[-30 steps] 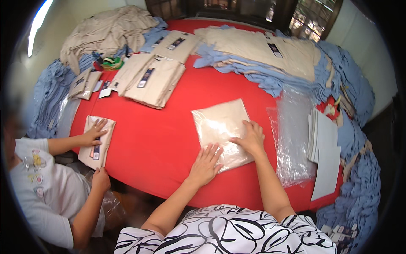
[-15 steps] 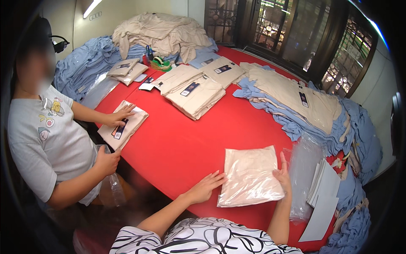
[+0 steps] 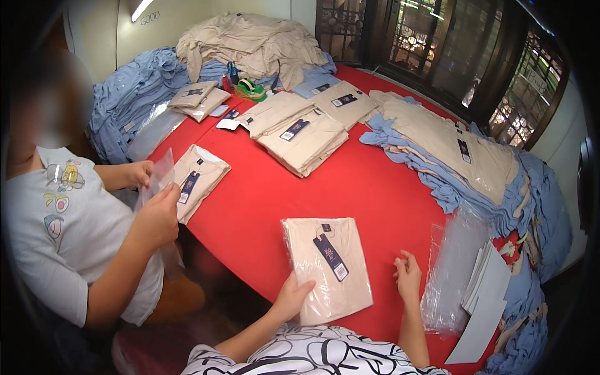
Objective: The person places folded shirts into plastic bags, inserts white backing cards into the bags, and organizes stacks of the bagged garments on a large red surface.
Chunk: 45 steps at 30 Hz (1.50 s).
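Note:
A folded beige shirt in a clear plastic bag (image 3: 347, 290) lies before me on the red table, with a dark hang tag (image 3: 330, 256) facing up. My left hand (image 3: 292, 297) grips its left edge, thumb on top, the other fingers hidden beneath. To the right of the bag and apart from it, my right hand (image 3: 408, 275) holds nothing. Its fingers are loosely bent and spread. Near this hand lie a stack of clear plastic bags (image 3: 451, 275) and some white card sheets (image 3: 480, 312).
At left a co-worker (image 3: 81, 219) handles a clear bag (image 3: 161, 172) beside a folded beige shirt (image 3: 203, 181). Folded, tagged shirts (image 3: 312, 147) are stacked mid-table. Loose beige garments (image 3: 244, 47) and blue garments (image 3: 134, 94) heap behind; another garment pile (image 3: 450, 150) lines the right.
The bagged shirt has been turned over, tag side now up, and moved left. My left hand now grips it; my right has let go. The co-worker has raised a clear bag with both hands.

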Tool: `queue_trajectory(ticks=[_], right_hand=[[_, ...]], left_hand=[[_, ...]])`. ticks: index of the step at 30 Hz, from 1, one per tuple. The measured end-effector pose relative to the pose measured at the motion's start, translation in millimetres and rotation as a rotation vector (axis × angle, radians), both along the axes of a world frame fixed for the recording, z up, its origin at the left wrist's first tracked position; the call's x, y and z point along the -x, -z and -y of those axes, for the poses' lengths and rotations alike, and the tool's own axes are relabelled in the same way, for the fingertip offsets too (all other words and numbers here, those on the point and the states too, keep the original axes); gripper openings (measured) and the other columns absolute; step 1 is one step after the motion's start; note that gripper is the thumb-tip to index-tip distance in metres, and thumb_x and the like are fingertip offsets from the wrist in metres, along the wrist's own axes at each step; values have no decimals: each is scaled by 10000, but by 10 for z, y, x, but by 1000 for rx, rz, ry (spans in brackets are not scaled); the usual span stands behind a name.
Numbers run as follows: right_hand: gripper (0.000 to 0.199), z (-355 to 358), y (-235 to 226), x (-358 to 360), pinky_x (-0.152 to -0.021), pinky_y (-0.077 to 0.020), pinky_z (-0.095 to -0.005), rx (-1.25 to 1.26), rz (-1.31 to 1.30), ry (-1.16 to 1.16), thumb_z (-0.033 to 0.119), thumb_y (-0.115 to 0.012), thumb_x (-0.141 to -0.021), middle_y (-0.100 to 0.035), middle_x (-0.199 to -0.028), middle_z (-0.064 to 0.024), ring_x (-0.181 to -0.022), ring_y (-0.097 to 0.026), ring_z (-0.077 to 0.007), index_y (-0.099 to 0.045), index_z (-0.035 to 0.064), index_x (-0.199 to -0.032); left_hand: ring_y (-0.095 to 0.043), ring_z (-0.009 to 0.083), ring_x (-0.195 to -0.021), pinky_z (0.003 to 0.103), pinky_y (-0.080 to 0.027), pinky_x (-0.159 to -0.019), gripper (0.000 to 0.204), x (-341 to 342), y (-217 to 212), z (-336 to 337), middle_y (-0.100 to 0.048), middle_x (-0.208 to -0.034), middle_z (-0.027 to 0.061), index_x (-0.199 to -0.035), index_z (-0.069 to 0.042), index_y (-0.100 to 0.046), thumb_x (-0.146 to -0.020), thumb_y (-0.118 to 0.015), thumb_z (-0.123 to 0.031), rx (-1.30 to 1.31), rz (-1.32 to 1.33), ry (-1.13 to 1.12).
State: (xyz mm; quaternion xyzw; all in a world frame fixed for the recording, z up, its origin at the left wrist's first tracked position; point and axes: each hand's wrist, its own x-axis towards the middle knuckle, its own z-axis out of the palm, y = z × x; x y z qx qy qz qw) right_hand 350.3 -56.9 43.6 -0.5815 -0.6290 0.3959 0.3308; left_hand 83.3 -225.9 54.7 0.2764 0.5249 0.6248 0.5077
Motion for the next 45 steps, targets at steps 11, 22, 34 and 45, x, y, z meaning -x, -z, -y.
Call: queue_trajectory(ticks=[11, 22, 34, 45], right_hand=[[156, 78, 472, -35, -578, -475, -223, -251, -63, 201, 39, -524, -979, -660, -902, -74, -669, -572, -93, -640, -22, -1063], [138, 93, 352, 147, -543, -449, -229, -284, 60, 295, 12, -525, -963, -648, -880, -77, -638, -554, -89, -642, -25, -1027], [219, -728, 78, 737, -657, -511, -230, 49, -278, 243, 98, -568, -979, -672, -965, -75, -797, -616, -106, -618, -11, -1163], [349, -5021, 376, 3127, -654, -560, -377, 83, -177, -10, 311, -593, -975, -623, -980, -113, -763, -611, -213, -600, -10, -1110]], left_hand=[[-618, 241, -1105, 357, -519, -944, 505, 2198, -1186, -1166, -586, -1276, 161, -1365, 50, -440, -919, -626, -98, -360, -114, -656], [-550, 276, -1195, 424, -460, -969, 648, 5283, -1869, -2965, -516, -1372, 198, -1371, -26, -493, -957, -519, -524, -155, -199, -1056], [-379, 343, -1339, 457, -292, -1117, 409, 2221, 173, -3206, -435, -1420, 189, -1315, -43, -561, -947, -613, -212, -66, -981, -906], [-262, 423, -1406, 513, -266, -1137, 574, 1745, 458, -3171, -223, -1538, 241, -1431, -20, -400, -919, -622, -155, -97, -717, -745]])
